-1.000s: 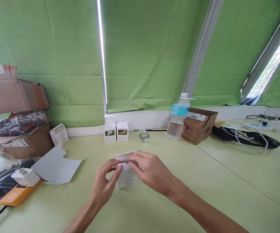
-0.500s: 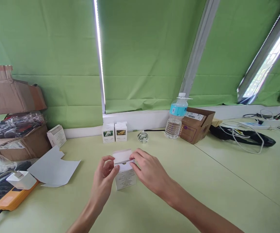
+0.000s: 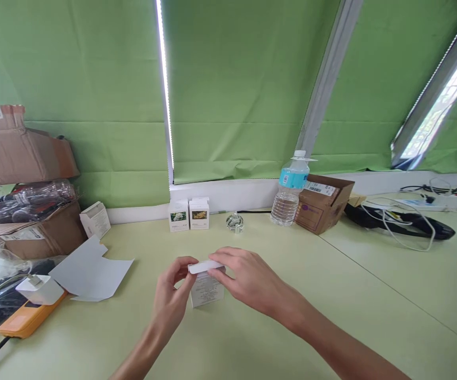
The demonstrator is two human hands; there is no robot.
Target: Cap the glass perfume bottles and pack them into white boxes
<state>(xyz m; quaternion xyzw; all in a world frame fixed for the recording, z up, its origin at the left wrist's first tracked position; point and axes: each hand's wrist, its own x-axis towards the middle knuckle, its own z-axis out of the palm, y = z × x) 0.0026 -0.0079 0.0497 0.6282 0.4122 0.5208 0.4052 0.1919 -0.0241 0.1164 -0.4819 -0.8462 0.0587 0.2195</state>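
Observation:
A small white cardboard box (image 3: 207, 291) with fine print on its near side stands upright on the table between my hands. Its top flap is folded forward and lies nearly level over the opening. My left hand (image 3: 176, 287) grips the box's upper left corner between thumb and fingers. On the other side, my right hand (image 3: 241, 272) pinches the flap's right end, fingers above and thumb in front. Behind them stand two white boxes with flower pictures, a left one (image 3: 179, 216) and a right one (image 3: 199, 214). A clear glass-like ornament (image 3: 235, 222) sits beside these.
A water bottle (image 3: 289, 190) stands by a brown carton (image 3: 321, 205) at the back. On the left are stacked cartons (image 3: 50, 232), a white paper sheet (image 3: 94, 274), another white box (image 3: 95, 220) and an orange power strip (image 3: 30, 319). A black device (image 3: 402, 221) with white cables lies right.
The box's raised top flap has come down toward me and now covers the opening. Both hands have moved with it, staying at the box's top.

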